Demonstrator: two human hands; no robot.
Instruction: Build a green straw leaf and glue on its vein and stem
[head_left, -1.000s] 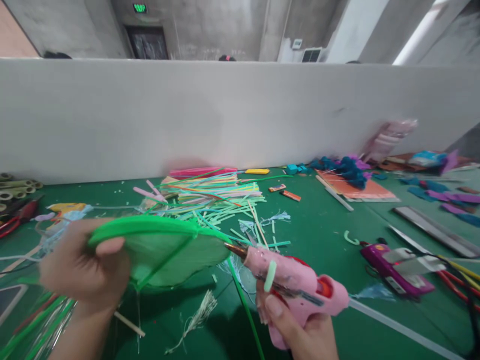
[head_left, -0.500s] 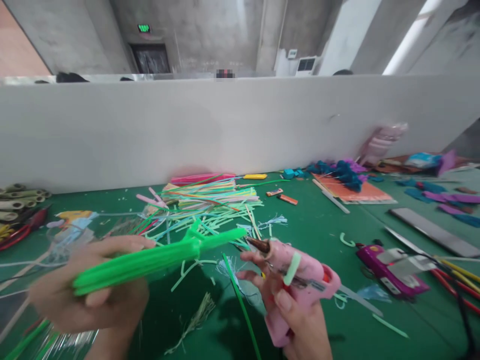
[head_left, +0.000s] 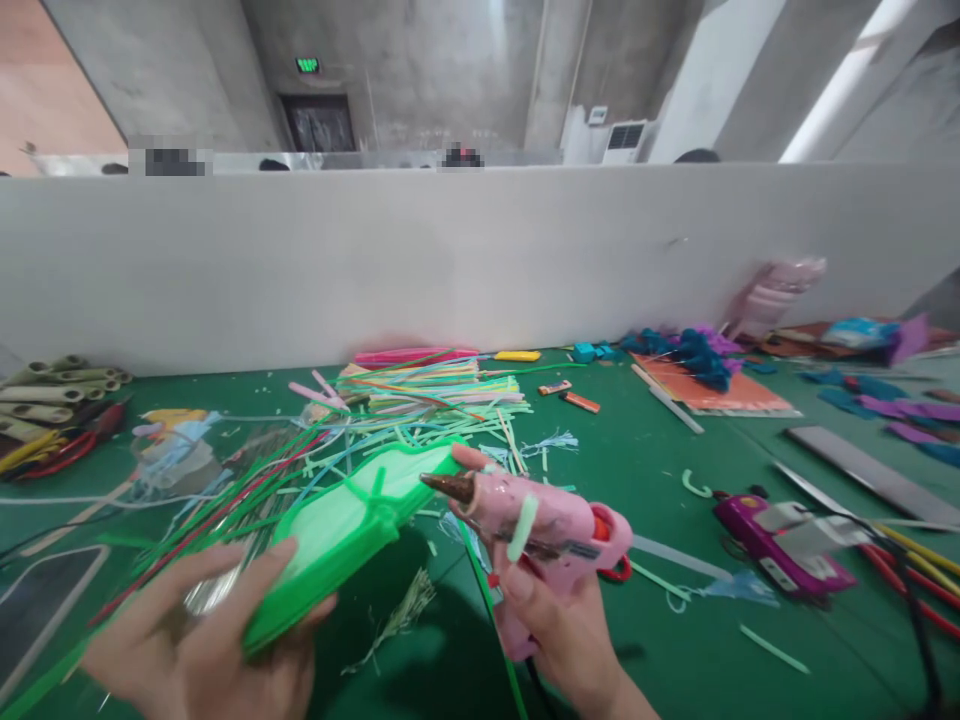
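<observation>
My left hand (head_left: 217, 625) grips the near end of a bright green, flat leaf-like piece (head_left: 337, 535), with a pale face and a raised green rim. A small forked green stem stands on its top edge. In my right hand (head_left: 559, 615) is a pink hot glue gun (head_left: 540, 515), my fingers wrapped round its handle. The brown nozzle lies close to the far tip of the green piece; whether they touch I cannot tell. A fingertip of the right hand shows behind that tip. A clear glue stick (head_left: 682, 558) juts from the back of the gun.
Behind lies a heap of coloured pipe cleaners (head_left: 427, 385). At right are a purple power strip (head_left: 780, 545), scissors (head_left: 817, 490) and an orange sheet (head_left: 720, 390). Bamboo pieces (head_left: 52, 395) and pliers (head_left: 82, 440) are at left. A white partition (head_left: 480, 260) closes off the table's back.
The green piece has turned from edge-on so its pale face shows, and my left hand has shifted right and down. The glue gun has moved left toward the piece's tip.
</observation>
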